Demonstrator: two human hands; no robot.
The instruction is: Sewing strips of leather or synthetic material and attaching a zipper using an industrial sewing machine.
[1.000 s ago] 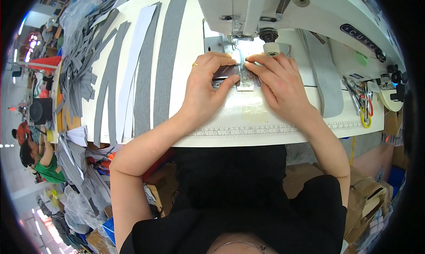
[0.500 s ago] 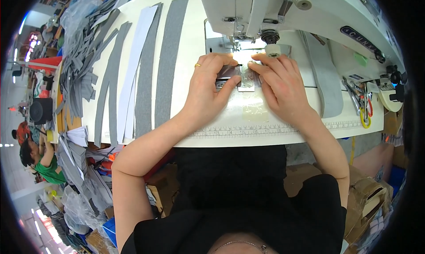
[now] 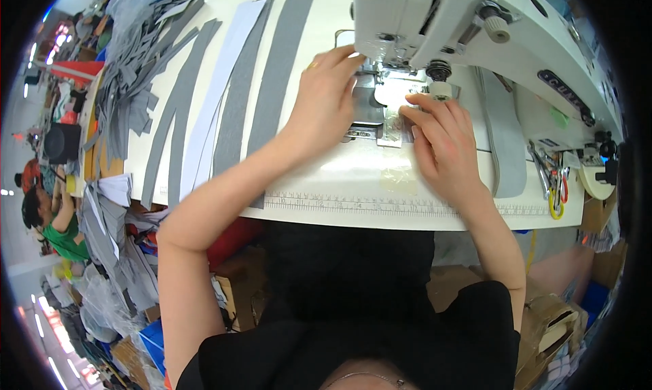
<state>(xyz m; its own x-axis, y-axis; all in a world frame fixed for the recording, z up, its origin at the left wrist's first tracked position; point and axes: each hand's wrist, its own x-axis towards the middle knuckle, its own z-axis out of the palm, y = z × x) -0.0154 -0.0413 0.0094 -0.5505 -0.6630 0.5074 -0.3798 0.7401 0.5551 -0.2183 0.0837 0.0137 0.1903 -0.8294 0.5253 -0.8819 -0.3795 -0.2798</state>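
A white sewing machine [image 3: 401,23] stands at the far side of the table, its lit needle area above a metal plate [image 3: 367,101]. My left hand [image 3: 324,98], with a ring on one finger, reaches to the left side of the machine head. Its fingers are bent and slightly blurred, and the tips are partly hidden, so any hold is unclear. My right hand [image 3: 443,142] rests to the right of the needle area, fingers apart and held in nothing I can see. Its fingertips are beside a clear-and-white guide piece [image 3: 391,135] on the machine bed.
Grey fabric strips [image 3: 282,71] and a white strip [image 3: 224,84] lie on the left of the white table. Tangled grey strips [image 3: 122,98] are heaped further left. Scissors [image 3: 557,196] and a grey panel [image 3: 506,145] lie right. A printed ruler [image 3: 326,201] runs along the near edge.
My left hand has left the plate, moving up and away to the machine head's left side. My right hand stays by the needle area. The whole view has shifted slightly.
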